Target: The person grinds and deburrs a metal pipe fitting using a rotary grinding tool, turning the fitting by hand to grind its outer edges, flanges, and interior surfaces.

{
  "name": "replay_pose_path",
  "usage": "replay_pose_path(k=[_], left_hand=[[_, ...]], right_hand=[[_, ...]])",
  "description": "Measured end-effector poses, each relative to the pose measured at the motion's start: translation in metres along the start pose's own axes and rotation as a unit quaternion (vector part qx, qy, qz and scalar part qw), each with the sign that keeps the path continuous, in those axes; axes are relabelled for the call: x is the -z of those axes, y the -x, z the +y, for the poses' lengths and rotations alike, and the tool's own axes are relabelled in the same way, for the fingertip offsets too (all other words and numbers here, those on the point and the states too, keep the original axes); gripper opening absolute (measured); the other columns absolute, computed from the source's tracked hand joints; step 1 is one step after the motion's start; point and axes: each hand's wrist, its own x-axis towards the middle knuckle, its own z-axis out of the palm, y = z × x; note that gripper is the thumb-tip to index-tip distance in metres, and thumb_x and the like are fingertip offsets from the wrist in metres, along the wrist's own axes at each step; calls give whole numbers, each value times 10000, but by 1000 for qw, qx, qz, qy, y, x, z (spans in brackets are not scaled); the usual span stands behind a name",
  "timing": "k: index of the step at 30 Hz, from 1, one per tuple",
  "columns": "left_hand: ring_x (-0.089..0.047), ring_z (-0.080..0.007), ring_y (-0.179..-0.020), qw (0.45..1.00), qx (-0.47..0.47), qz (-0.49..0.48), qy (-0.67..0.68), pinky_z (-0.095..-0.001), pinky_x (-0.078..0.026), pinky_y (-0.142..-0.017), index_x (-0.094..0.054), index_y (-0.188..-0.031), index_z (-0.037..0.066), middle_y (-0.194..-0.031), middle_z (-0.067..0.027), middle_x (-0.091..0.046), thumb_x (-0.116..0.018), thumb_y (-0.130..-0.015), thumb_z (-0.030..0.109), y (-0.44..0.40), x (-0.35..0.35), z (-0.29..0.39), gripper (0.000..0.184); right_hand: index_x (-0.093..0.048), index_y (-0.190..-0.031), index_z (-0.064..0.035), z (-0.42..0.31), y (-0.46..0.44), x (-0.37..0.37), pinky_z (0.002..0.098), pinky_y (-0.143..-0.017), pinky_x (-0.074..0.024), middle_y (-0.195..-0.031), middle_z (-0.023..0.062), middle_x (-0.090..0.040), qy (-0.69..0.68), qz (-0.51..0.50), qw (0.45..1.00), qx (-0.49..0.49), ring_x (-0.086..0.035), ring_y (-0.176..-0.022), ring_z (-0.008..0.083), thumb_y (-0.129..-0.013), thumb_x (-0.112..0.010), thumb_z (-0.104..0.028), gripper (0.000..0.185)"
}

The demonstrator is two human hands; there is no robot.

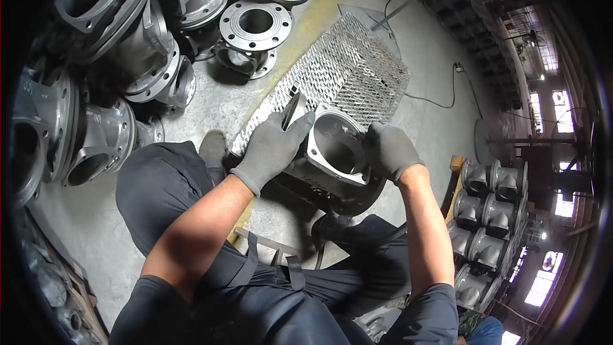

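Note:
A dark metal valve body [338,144] with a square-edged flange opening faces up between my two gloved hands, in front of my knees. My left hand [273,147], in a grey glove, is closed round the rim of a round flange [294,110] on the left of the body. At the right edge of the square opening is my right hand [391,151], its gloved fingers curled in. Whatever those fingers hold, if anything, is hidden. The casting's lower part lies in shadow.
Behind the casting lies a metal mesh grating [348,67]. A flanged casting [255,25] stands on the floor, with several larger ones stacked at left. More castings [488,217] are stacked at right. A cable [440,105] runs over the floor. Someone's blue-clad leg [488,331] shows at lower right.

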Motion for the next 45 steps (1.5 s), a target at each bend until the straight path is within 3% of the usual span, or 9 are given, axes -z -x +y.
replay_pose_path(k=[6, 13, 15, 19, 21, 28, 40, 43, 45], left_hand=[[-716, -451, -932, 996, -53, -37, -68, -520, -571, -839, -773, -1294, 192, -1050, -275, -689, -569, -1125, 424, -4, -1, -6, 352], [-715, -462, -932, 985, -120, -8, -125, -535, -573, -838, -756, -1333, 203, -1058, -268, -698, -568, -1126, 393, -8, -7, -21, 339], [-753, -489, -1029, 998, -63, 0, 5, -520, -566, -918, -736, -1140, -124, -984, -342, -753, -656, -1034, 639, -8, -6, -19, 775], [-757, -483, -1010, 998, -61, 7, 10, -512, -569, -913, -727, -1125, -143, -972, -340, -754, -661, -1030, 641, -7, -6, -18, 793], [-726, -464, -927, 991, -97, -6, -92, -530, -569, -810, -769, -1208, 58, -1015, -285, -723, -600, -1106, 482, -9, -7, -23, 468], [-762, -434, -900, 998, 15, 11, 52, -486, -575, -810, -725, -1046, -112, -886, -305, -745, -689, -1017, 606, 0, 0, -1, 720], [-721, -455, -941, 985, -107, -27, -134, -537, -578, -829, -746, -1333, 165, -1071, -270, -707, -566, -1125, 398, -9, -6, -23, 361], [-752, -490, -998, 995, -95, 16, -16, -514, -570, -906, -739, -1088, -116, -965, -342, -750, -656, -1026, 660, -11, -10, -26, 783], [-752, -487, -1002, 997, -73, 16, -29, -514, -570, -903, -737, -1083, -123, -957, -339, -750, -656, -1032, 648, -13, -11, -28, 777]], right_hand=[[-686, -1073, -8, -4, 0, 5, 553, -934, -559, -1111, 279, -734, 5, -35, 999, -20, -707, -1091, 474, -958, -667, -187, 213], [-695, -1001, 1, 0, 5, -5, 555, -859, -547, -987, 272, -734, -10, 28, 1000, 2, -702, -987, 492, -974, -691, -202, 205], [-696, -1005, -2, 0, 5, -6, 555, -866, -546, -998, 271, -734, -10, 28, 1000, 4, -701, -999, 490, -974, -691, -202, 203], [-697, -1010, -6, -1, 7, -5, 554, -886, -545, -1031, 278, -730, -8, 34, 999, 6, -696, -1026, 487, -974, -692, -203, 201], [-697, -1010, -6, -1, 6, -4, 555, -888, -545, -1036, 280, -729, -6, 29, 1000, 9, -695, -1022, 488, -974, -692, -202, 200], [-680, -1066, 0, -7, 3, 4, 554, -939, -559, -1124, 286, -732, -8, -23, 1000, -15, -701, -1099, 475, -950, -659, -158, 197], [-695, -1016, -9, -2, 4, -5, 545, -902, -548, -1064, 267, -722, 7, 22, 1000, 14, -691, -1047, 483, -958, -695, -190, 190], [-691, -1020, -13, -2, 3, -5, 546, -903, -550, -1077, 269, -719, 5, 16, 1000, 5, -693, -1052, 485, -951, -706, -196, 196], [-688, -1022, -13, -5, 4, -1, 546, -902, -552, -1071, 267, -722, 9, 10, 1000, 11, -695, -1050, 484, -939, -720, -200, 207]])
